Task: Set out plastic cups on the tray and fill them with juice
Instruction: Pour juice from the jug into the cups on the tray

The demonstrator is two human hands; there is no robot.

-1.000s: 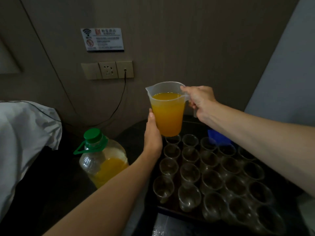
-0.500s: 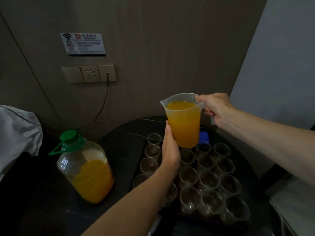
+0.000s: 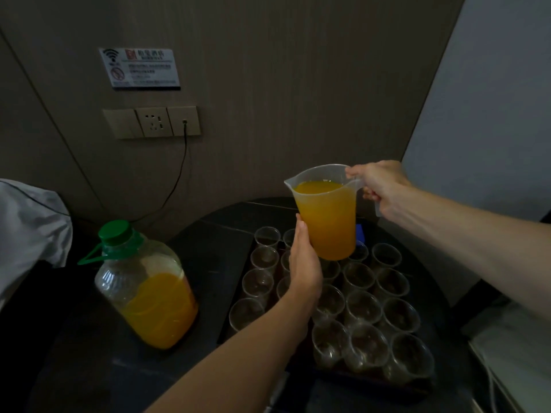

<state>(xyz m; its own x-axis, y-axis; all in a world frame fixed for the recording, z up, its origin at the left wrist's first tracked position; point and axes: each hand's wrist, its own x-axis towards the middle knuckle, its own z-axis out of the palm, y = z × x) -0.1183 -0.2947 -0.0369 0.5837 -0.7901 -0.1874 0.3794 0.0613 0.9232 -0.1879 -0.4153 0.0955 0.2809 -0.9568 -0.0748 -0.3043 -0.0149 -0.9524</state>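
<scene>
A clear plastic jug (image 3: 326,216), nearly full of orange juice, hangs upright in the air above the tray. My right hand (image 3: 380,186) grips its handle. My left hand (image 3: 304,263) lies with straight fingers against the jug's lower left side. Below, several clear plastic cups (image 3: 362,305) stand in rows on a dark tray (image 3: 232,317); they look empty. Some cups are hidden behind my left hand and the jug.
A large clear bottle (image 3: 146,290) with a green cap and handle, about half full of juice, stands left of the tray on the dark round table (image 3: 208,234). A blue object (image 3: 360,232) lies behind the jug. White cloth (image 3: 29,234) sits far left. A cable hangs from the wall socket (image 3: 153,122).
Both hands and the jug have stayed together over the tray; the jug sits a little lower. The view has shifted, so the bottle and tray show more fully.
</scene>
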